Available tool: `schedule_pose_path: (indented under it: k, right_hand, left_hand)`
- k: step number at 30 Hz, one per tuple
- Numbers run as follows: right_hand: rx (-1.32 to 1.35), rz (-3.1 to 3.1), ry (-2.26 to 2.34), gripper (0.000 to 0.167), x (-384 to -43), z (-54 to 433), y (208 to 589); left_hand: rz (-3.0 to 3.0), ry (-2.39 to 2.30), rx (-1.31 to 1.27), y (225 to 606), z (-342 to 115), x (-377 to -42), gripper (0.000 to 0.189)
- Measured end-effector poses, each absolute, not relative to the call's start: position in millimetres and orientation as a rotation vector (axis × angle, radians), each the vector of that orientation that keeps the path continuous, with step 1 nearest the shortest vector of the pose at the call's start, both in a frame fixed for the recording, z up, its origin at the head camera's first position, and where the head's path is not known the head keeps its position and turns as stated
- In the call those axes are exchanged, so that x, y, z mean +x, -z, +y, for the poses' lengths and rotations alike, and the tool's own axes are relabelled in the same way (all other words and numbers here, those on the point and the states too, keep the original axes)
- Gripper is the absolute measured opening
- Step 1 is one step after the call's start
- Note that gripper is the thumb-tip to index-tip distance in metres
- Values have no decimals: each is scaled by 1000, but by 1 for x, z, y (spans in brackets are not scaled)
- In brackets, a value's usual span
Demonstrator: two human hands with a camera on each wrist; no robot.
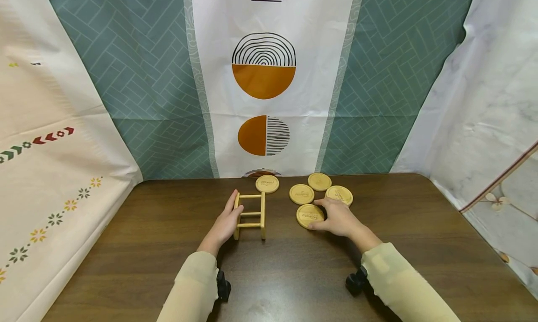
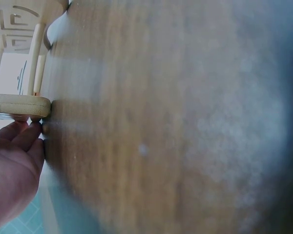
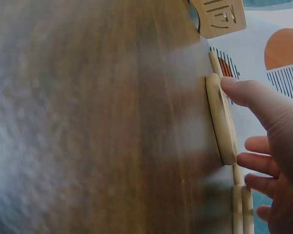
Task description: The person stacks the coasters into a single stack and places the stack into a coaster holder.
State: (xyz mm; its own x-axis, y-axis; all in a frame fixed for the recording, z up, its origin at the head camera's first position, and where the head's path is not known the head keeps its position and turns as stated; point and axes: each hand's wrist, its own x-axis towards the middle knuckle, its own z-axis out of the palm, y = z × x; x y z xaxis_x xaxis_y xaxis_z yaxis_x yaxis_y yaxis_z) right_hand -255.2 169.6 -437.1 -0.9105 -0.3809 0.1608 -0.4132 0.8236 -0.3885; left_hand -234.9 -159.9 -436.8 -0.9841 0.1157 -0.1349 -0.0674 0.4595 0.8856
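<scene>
A small wooden coaster rack (image 1: 250,225), with side panels joined by thin rods, stands on the brown table. My left hand (image 1: 227,219) grips its left side panel, thumb toward the inside; cut-out patterns show on the far panel in the left wrist view. My right hand (image 1: 338,218) holds the nearest round wooden coaster (image 1: 310,216) by its edge, thumb at one side and fingertips at the other. In the right wrist view this coaster (image 3: 219,119) lies flat on the table. Several more coasters lie about it, including one coaster (image 1: 339,196) just beyond my right hand.
One coaster (image 1: 267,184) lies apart, behind the rack near the table's back edge. Two others, a left coaster (image 1: 301,194) and a back coaster (image 1: 319,182), sit close together. A patterned cloth (image 1: 265,102) hangs behind the table (image 1: 168,256).
</scene>
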Motion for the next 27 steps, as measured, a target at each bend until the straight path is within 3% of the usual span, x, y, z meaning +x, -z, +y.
schedule_pose_path:
  k: [27]
  right_hand:
    - [634,-2990,-605,78,-255,164,441]
  left_hand:
    - [2530,-1548,39,439,-161,-235,57]
